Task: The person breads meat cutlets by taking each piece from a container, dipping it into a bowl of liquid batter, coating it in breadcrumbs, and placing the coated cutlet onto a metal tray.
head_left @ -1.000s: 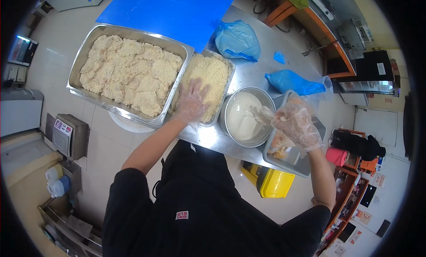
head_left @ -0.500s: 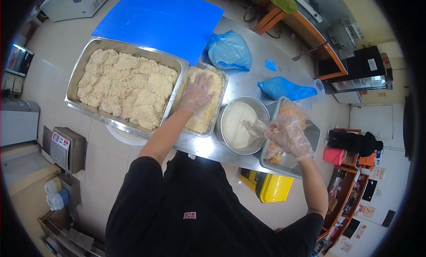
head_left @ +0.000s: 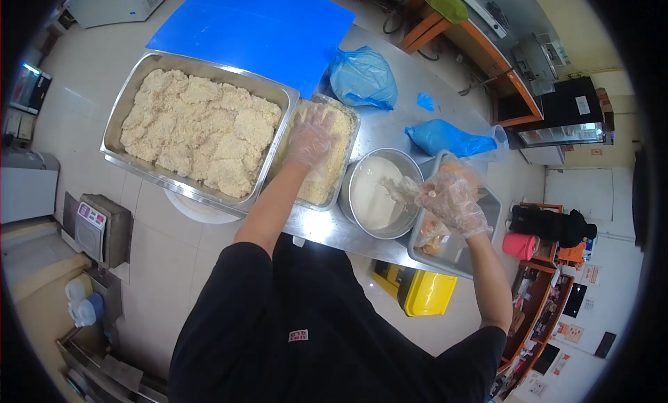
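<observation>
My left hand (head_left: pixel 311 140), in a clear plastic glove, lies with fingers spread on the pale crumbs (head_left: pixel 330 168) in a shallow metal tray (head_left: pixel 353 135). My right hand (head_left: pixel 445 198), also gloved, is closed on a batter-coated piece (head_left: pixel 401 189) over the round metal bowl (head_left: pixel 350 214). White batter (head_left: pixel 374 194) fills part of this bowl. Beneath and beside my right hand is a grey bin (head_left: pixel 487 212) with bagged orange-brown pieces (head_left: pixel 433 237) inside. Left of the crumb tray, a large metal pan (head_left: pixel 125 152) holds several crumb-coated pieces (head_left: pixel 202 132).
A blue board (head_left: pixel 250 31) lies behind the large pan. Two blue bags (head_left: pixel 362 78) (head_left: pixel 451 138) and a blue scrap (head_left: pixel 425 101) rest on the metal table (head_left: pixel 390 128). A yellow bin (head_left: pixel 429 292) stands below the table edge.
The camera view has shifted. My left hand has moved slightly over the crumbs, its fingers still spread. My right hand keeps its hold on the coated piece over the bowl.
</observation>
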{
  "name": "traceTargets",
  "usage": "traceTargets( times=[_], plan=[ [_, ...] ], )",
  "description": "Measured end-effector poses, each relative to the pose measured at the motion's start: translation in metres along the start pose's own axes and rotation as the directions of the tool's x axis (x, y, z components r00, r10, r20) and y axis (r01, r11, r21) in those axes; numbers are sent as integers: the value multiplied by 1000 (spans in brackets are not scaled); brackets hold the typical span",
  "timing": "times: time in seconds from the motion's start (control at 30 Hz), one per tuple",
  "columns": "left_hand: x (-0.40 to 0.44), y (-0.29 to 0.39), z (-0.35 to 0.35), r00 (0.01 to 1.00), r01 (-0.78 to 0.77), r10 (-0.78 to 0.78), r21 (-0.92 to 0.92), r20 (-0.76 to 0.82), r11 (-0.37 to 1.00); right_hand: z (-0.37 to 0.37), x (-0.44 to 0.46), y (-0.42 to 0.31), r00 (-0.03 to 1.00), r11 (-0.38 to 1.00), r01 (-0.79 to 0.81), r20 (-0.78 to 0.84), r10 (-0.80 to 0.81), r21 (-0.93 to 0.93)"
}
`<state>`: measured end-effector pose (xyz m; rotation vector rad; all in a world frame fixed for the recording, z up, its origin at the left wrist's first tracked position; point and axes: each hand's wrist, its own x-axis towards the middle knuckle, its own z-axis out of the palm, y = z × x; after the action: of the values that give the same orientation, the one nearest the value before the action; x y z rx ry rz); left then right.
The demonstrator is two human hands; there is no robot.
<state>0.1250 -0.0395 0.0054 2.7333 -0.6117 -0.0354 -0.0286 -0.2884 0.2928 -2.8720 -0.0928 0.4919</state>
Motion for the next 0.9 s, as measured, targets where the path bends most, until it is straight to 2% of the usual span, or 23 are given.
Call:
traceTargets(
  times=[0.2,0.3,0.4,0.5,0.6,0.7,0.8,0.9],
  plan=[
    [-31,-4,-27,987,-152,148,66,61,986,-2,-10,0,1000,999,-24,-17,24,26],
    [-21,-17,-22,989,-142,128,217,78,966,3,-14,1,999,1000,-27,-28,27,12],
    [-24,-25,-8,997,-74,71,107,37,992,6,-14,-9,1000,1000,-4,-30,3,-19],
    [-40,-15,-21,993,-101,94,111,73,989,12,-11,-18,998,996,-50,21,52,-77],
    [-61,-3,-11,997,-64,65,16,-35,998,16,-17,-11,998,999,-43,-49,45,32],
    [-86,19,-26,980,-105,111,-43,167,994,18,-21,-15,990,986,-120,-63,127,112],
    [-104,19,-25,965,-121,136,-82,223,989,17,-26,-8,989,999,-49,-141,49,5],
    [-123,13,-44,986,-6,20,-85,163,996,8,-31,-7,974,993,-73,-209,91,92]
  ],
)
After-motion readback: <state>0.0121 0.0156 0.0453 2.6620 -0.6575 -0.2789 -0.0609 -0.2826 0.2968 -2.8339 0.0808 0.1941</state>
